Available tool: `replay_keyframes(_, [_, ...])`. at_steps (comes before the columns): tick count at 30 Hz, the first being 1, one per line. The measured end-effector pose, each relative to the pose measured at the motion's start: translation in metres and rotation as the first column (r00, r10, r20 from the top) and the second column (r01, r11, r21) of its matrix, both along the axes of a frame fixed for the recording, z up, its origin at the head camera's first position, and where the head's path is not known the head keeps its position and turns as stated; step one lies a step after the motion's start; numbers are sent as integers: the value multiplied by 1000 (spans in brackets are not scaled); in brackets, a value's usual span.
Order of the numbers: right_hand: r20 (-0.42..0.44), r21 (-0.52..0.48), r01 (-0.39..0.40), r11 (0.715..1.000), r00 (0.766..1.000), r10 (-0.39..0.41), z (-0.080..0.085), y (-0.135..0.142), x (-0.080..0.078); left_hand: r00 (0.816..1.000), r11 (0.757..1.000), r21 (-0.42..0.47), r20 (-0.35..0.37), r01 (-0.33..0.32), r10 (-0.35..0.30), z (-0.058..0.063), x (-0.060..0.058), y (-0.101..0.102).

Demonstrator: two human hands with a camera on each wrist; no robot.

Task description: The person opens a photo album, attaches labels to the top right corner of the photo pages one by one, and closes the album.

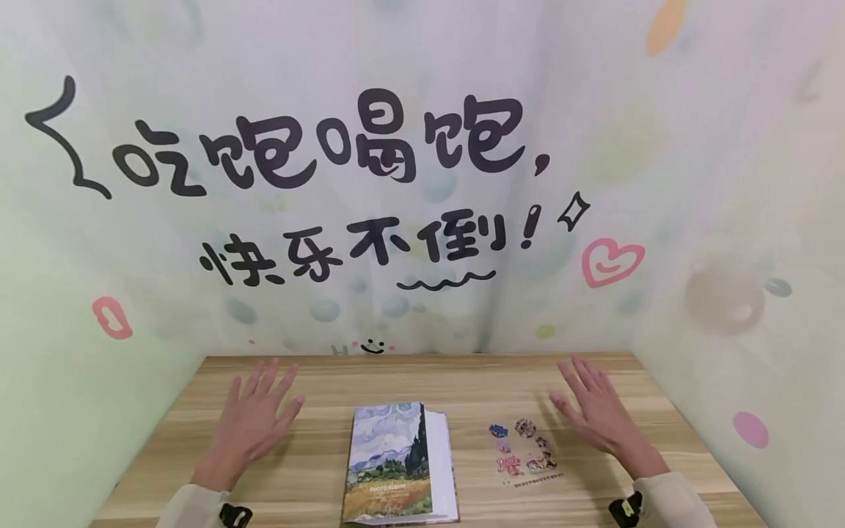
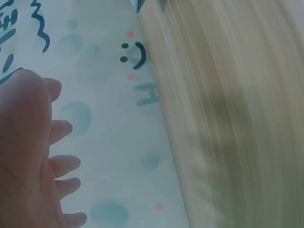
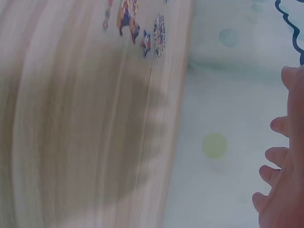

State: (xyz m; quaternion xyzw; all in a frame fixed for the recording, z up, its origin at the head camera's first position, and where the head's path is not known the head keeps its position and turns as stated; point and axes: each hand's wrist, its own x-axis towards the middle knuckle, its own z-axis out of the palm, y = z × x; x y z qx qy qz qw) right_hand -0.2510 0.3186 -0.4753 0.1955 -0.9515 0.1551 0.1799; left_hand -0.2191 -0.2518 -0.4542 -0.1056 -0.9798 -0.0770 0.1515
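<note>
A photo album (image 1: 389, 462) with a painted landscape cover lies on the wooden table (image 1: 317, 381), its cover slightly raised over white pages. To its right is a clear sheet of colourful stickers (image 1: 526, 451). My left hand (image 1: 256, 418), fingers spread, hovers left of the album and holds nothing. Over the table's right side, my right hand (image 1: 597, 411) is spread in the same way, nearest to the stickers. In the left wrist view the left hand (image 2: 28, 152) shows its fingers apart. The right wrist view has the right hand (image 3: 285, 156) at its edge, with some stickers (image 3: 160, 35) beyond.
A pale curtain (image 1: 409, 315) with large black lettering and coloured spots rises behind the table's back edge. Similar pale walls (image 1: 726, 367) stand along both sides. Black straps (image 1: 625, 509) circle the wrists over light sleeves.
</note>
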Motion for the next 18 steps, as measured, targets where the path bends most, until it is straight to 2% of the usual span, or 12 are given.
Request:
replay_keyframes(10, [78,-28,-31,999,996,33,-6,-12,3,1000,1000,25,13,17,-17,0,3,11])
replay_keyframes(18, [57,-13,-103,995,993,104,-16,-32,7,999,998,48,19,27,-28,-5,3,23])
